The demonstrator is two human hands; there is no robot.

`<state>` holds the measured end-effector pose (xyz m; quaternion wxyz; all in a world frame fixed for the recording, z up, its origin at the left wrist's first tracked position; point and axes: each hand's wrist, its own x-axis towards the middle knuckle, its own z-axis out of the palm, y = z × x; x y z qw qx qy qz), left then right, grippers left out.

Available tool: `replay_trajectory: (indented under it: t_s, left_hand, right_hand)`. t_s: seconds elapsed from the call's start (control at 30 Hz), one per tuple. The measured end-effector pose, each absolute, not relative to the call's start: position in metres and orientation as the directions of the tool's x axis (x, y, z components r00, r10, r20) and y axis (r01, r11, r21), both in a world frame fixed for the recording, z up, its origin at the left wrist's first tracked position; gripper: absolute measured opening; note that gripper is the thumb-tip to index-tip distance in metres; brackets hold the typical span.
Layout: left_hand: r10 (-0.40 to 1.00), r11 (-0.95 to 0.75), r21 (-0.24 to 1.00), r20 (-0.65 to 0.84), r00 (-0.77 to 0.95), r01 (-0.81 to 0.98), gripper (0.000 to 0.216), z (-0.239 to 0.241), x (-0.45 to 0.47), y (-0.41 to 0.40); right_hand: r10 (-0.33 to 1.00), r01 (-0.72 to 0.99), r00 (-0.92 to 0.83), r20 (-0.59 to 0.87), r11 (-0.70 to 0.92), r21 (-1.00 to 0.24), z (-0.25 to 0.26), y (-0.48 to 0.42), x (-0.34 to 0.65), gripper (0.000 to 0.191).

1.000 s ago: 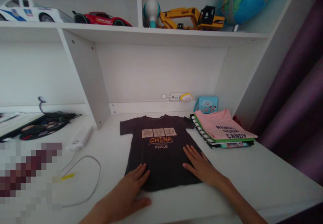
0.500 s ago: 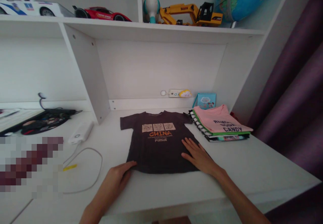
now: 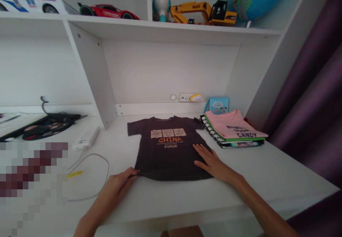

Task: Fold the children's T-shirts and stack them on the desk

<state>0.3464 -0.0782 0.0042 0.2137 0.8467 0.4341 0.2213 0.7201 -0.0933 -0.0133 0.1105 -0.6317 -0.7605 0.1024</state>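
Note:
A dark T-shirt (image 3: 165,158) with "CHINA" printed on its chest lies spread face up on the white desk (image 3: 171,198), its neck toward the back wall. At its lower left corner my left hand (image 3: 120,182) has its fingers pinched together on the hem. My right hand (image 3: 213,164) rests flat on the shirt's lower right side, fingers spread. To the right of the shirt, a folded pink garment (image 3: 229,123) lies on top of a stack of green and black-and-white folded cloth or books; I cannot tell which.
Behind the stack stands a small blue desk calendar (image 3: 219,105). A power strip (image 3: 185,97) is on the back wall. On the left lie a white adapter (image 3: 87,137) with its cable and a yellow strip (image 3: 74,174). An overhead shelf (image 3: 171,32) holds toy vehicles and a globe (image 3: 258,0).
My left hand has shifted slightly left and now pinches the shirt's lower left corner. My right hand stays flat on the shirt. The view has tilted a little.

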Motion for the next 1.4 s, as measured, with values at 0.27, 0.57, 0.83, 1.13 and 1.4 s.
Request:
replay_trajectory:
  t_s: [0.27,0.57,0.83,1.13,1.4]
  left_hand:
    - [0.726,-0.684,0.368,0.269,0.633,0.629,0.025,-0.006,0.337,-0.082]
    - [0.709,-0.703,0.338,0.251,0.659,0.626,0.025,-0.012,0.328,-0.089]
    - [0.772,-0.621,0.328,0.098,0.628,0.712,0.029,0.035,0.346,-0.087]
    - [0.966,-0.250,-0.018,-0.064,0.249,0.968,0.037,0.044,0.420,-0.035]
    - [0.967,-0.202,0.842,0.092,0.236,0.501,0.059,0.009,0.396,-0.064]
  right_hand:
    - [0.968,0.898,-0.244,-0.066,0.200,-0.391,-0.007,-0.156,0.728,0.061]
    - [0.989,0.938,-0.139,-0.043,0.117,-0.328,-0.027,-0.171,0.723,0.059]
    - [0.953,0.871,-0.233,-0.195,0.115,-0.477,0.007,-0.163,0.746,0.058]
    - [0.890,0.768,-0.449,0.084,0.432,-0.474,0.050,-0.086,0.645,0.033]
    - [0.608,0.408,-0.750,0.260,0.735,-0.542,0.050,-0.055,0.563,0.064]
